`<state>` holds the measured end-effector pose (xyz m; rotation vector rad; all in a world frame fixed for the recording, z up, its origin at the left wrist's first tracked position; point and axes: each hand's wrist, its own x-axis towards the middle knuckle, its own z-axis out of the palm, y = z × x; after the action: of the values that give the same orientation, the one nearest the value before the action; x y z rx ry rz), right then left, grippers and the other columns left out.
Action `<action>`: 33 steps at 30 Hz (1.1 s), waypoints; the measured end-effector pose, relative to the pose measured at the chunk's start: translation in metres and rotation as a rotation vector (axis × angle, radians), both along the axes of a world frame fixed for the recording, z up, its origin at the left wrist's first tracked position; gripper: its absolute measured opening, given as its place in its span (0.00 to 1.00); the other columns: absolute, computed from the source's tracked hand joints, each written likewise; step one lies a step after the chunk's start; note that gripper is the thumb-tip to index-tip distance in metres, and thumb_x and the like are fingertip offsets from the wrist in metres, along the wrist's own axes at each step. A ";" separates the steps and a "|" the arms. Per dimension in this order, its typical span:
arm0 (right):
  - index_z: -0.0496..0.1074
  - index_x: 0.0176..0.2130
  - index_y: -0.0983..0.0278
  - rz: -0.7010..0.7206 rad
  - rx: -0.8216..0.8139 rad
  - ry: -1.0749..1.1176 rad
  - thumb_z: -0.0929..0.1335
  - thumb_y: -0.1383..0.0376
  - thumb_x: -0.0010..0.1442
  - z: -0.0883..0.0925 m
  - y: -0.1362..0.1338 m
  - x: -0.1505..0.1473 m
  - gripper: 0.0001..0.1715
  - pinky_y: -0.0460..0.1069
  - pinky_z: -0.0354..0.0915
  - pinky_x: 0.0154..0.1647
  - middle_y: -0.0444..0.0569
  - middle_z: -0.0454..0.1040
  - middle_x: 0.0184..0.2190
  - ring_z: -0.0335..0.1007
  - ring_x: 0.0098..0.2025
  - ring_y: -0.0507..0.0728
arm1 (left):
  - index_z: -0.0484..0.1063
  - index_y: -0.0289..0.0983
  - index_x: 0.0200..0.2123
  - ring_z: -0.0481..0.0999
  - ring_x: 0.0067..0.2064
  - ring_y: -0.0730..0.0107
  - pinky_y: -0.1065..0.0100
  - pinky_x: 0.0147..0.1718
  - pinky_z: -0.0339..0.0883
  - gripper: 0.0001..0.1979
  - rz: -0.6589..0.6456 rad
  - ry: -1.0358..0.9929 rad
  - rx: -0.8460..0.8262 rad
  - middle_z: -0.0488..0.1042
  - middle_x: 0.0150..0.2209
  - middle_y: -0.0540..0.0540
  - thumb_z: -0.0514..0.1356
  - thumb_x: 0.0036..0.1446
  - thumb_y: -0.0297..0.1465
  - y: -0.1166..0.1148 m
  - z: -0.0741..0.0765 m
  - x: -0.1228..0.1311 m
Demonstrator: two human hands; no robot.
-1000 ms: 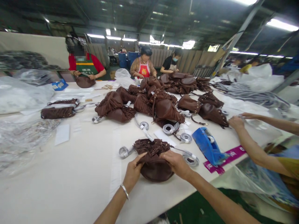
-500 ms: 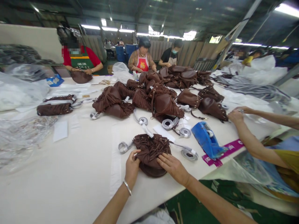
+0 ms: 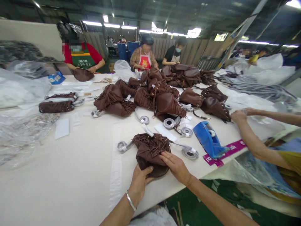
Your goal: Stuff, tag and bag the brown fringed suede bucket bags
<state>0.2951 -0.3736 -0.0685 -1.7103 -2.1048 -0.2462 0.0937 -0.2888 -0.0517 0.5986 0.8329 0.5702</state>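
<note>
Gripping the brown fringed bag — left hand clasps its underside, right hand presses flat on top.

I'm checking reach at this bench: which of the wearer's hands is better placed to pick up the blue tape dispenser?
Probably the right hand: it rests on the brown fringed bag on the side toward the blue tape dispenser. The left hand grips the bag's near edge, farther away.
</note>
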 end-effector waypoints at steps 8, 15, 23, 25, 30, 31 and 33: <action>0.63 0.63 0.60 -0.004 0.002 0.075 0.58 0.76 0.65 -0.004 -0.002 -0.008 0.30 0.56 0.66 0.61 0.52 0.68 0.59 0.63 0.61 0.57 | 0.74 0.35 0.47 0.78 0.48 0.56 0.60 0.46 0.74 0.22 0.120 -0.029 -0.191 0.79 0.47 0.40 0.69 0.45 0.26 -0.022 -0.018 0.022; 0.61 0.64 0.61 0.020 -0.068 -0.066 0.59 0.73 0.67 -0.002 -0.010 -0.014 0.29 0.59 0.64 0.62 0.52 0.66 0.61 0.60 0.64 0.60 | 0.72 0.33 0.50 0.79 0.45 0.52 0.48 0.43 0.74 0.17 0.025 -0.108 -0.379 0.77 0.48 0.35 0.56 0.60 0.34 -0.007 -0.017 0.017; 0.61 0.64 0.59 0.012 -0.080 -0.110 0.57 0.78 0.62 -0.007 -0.020 -0.027 0.34 0.60 0.65 0.60 0.49 0.65 0.62 0.56 0.65 0.62 | 0.71 0.36 0.53 0.79 0.45 0.54 0.47 0.45 0.73 0.22 -0.004 -0.162 -0.350 0.76 0.51 0.37 0.51 0.64 0.42 -0.002 -0.021 0.010; 0.61 0.64 0.59 0.015 -0.093 -0.111 0.57 0.78 0.61 -0.010 -0.021 -0.026 0.35 0.61 0.63 0.61 0.49 0.66 0.61 0.54 0.66 0.62 | 0.70 0.36 0.54 0.78 0.46 0.53 0.46 0.46 0.72 0.23 -0.001 -0.173 -0.372 0.76 0.51 0.37 0.51 0.64 0.43 -0.002 -0.022 0.009; 0.61 0.64 0.61 0.024 -0.132 -0.157 0.59 0.78 0.58 -0.019 -0.023 -0.025 0.37 0.63 0.61 0.62 0.50 0.65 0.62 0.51 0.67 0.63 | 0.66 0.39 0.59 0.73 0.55 0.52 0.46 0.52 0.68 0.25 0.004 -0.361 -0.352 0.71 0.58 0.37 0.53 0.64 0.45 0.000 -0.017 -0.002; 0.61 0.64 0.62 0.006 -0.124 -0.163 0.59 0.78 0.57 -0.020 -0.023 -0.029 0.38 0.62 0.61 0.62 0.50 0.65 0.62 0.52 0.67 0.63 | 0.65 0.41 0.60 0.71 0.57 0.52 0.47 0.54 0.67 0.25 0.008 -0.413 -0.330 0.69 0.59 0.38 0.54 0.64 0.45 0.000 -0.016 -0.004; 0.62 0.64 0.62 -0.040 -0.090 -0.169 0.59 0.79 0.56 -0.025 -0.023 -0.038 0.38 0.62 0.61 0.62 0.51 0.65 0.62 0.54 0.66 0.62 | 0.65 0.42 0.60 0.70 0.59 0.54 0.49 0.55 0.66 0.24 0.022 -0.467 -0.300 0.69 0.60 0.40 0.56 0.63 0.43 -0.001 -0.016 -0.005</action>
<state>0.2573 -0.3968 -0.0932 -1.8423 -2.2341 -0.3225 0.0889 -0.2902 -0.0676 0.1681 0.4687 0.5629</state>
